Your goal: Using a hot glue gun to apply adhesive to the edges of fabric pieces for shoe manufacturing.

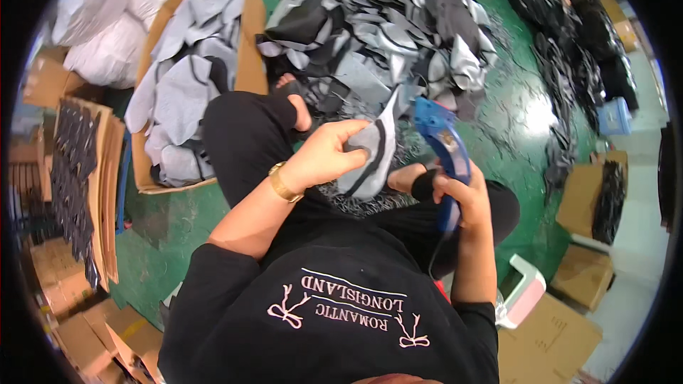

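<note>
My left hand (325, 156) pinches a grey fabric piece (385, 144) with black bands between thumb and fingers, in front of my crossed legs. One narrow end of the piece points up and away. In my right hand (466, 192) is a blue handheld electric trimmer (445, 139), fingers wrapped round its body. Its head lies just right of the fabric's upper end; I cannot tell whether they touch. A dark cord (435, 259) runs down from the tool's lower end.
A large heap of grey and black fabric pieces (370, 18) lies ahead on the green floor (523, 117), with thread scraps around it. An open cardboard box (252, 25) of grey pieces stands left. White sacks (107, 57), black bags (605, 50) and more cartons (583, 274) line the sides.
</note>
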`<state>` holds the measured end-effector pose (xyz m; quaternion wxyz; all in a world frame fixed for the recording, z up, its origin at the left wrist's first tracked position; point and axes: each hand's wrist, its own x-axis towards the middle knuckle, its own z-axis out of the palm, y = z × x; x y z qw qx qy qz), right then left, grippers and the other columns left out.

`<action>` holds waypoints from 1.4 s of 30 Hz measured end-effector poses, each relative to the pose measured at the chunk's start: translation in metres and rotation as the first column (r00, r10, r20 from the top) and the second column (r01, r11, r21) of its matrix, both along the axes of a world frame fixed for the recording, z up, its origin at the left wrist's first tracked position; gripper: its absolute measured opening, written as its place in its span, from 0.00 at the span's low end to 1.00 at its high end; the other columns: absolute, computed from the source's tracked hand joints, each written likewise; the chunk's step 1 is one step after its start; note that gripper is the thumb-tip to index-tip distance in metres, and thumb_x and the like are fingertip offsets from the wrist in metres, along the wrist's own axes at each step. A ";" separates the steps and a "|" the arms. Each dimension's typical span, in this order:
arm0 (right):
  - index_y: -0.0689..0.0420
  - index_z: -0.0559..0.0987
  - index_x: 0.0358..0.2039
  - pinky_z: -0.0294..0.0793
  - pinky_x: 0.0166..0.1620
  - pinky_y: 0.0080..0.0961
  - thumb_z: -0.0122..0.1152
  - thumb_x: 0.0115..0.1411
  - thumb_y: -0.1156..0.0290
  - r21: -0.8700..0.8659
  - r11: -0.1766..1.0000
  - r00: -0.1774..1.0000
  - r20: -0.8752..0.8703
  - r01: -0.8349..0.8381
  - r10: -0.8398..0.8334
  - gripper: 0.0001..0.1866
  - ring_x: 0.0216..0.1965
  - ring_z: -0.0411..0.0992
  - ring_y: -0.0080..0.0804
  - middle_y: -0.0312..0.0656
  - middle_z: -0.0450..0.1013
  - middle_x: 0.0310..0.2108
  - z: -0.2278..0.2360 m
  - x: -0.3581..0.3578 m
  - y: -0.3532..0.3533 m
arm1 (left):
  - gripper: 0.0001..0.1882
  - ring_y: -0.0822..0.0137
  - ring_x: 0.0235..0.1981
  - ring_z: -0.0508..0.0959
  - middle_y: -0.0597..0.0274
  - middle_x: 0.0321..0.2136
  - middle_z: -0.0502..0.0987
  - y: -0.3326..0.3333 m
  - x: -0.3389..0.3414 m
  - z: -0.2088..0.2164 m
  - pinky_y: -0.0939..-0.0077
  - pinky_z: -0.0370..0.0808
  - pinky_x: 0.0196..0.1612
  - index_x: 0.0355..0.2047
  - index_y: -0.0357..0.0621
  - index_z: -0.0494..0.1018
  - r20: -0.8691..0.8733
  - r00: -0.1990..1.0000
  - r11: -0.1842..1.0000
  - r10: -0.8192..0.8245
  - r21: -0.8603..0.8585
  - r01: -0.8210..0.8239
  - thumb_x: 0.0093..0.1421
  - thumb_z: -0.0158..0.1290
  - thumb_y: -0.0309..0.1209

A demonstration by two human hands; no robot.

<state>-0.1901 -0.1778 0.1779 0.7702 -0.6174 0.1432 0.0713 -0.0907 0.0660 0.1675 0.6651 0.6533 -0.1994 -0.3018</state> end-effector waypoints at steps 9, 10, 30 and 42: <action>0.67 0.68 0.43 0.66 0.24 0.20 0.60 0.50 0.69 -0.041 0.990 0.990 0.051 0.134 -0.132 0.22 0.20 0.64 0.23 0.37 0.65 0.20 -0.011 -0.002 -0.041 | 0.14 0.77 0.30 0.77 0.66 0.33 0.78 0.073 0.065 0.011 0.81 0.75 0.35 0.44 0.41 0.72 -0.136 0.708 0.610 0.693 -0.414 -0.676 0.56 0.51 0.20; 0.67 0.67 0.44 0.65 0.24 0.19 0.60 0.51 0.68 -0.055 0.988 0.989 0.057 0.143 -0.140 0.23 0.20 0.64 0.23 0.36 0.64 0.19 -0.012 0.000 -0.044 | 0.14 0.75 0.33 0.76 0.65 0.34 0.77 0.092 0.074 0.016 0.79 0.74 0.38 0.43 0.41 0.72 -0.158 0.638 0.509 0.754 -0.474 -0.719 0.56 0.51 0.20; 0.67 0.70 0.42 0.68 0.24 0.21 0.65 0.49 0.69 0.159 0.964 0.976 0.002 0.213 -0.216 0.22 0.19 0.66 0.25 0.40 0.68 0.22 -0.014 0.046 -0.082 | 0.12 0.66 0.38 0.78 0.61 0.37 0.76 -0.022 0.161 -0.087 0.70 0.76 0.40 0.46 0.46 0.69 -0.392 0.839 0.883 0.377 -0.123 -0.454 0.61 0.51 0.27; 0.69 0.68 0.41 0.67 0.20 0.22 0.71 0.41 0.62 0.180 0.906 0.918 -0.178 0.384 -0.354 0.32 0.18 0.64 0.26 0.37 0.63 0.18 -0.014 0.054 -0.102 | 0.14 0.73 0.32 0.74 0.67 0.36 0.74 -0.151 0.234 -0.269 0.75 0.75 0.32 0.46 0.42 0.72 -0.191 0.912 0.846 0.362 0.477 -0.236 0.59 0.52 0.30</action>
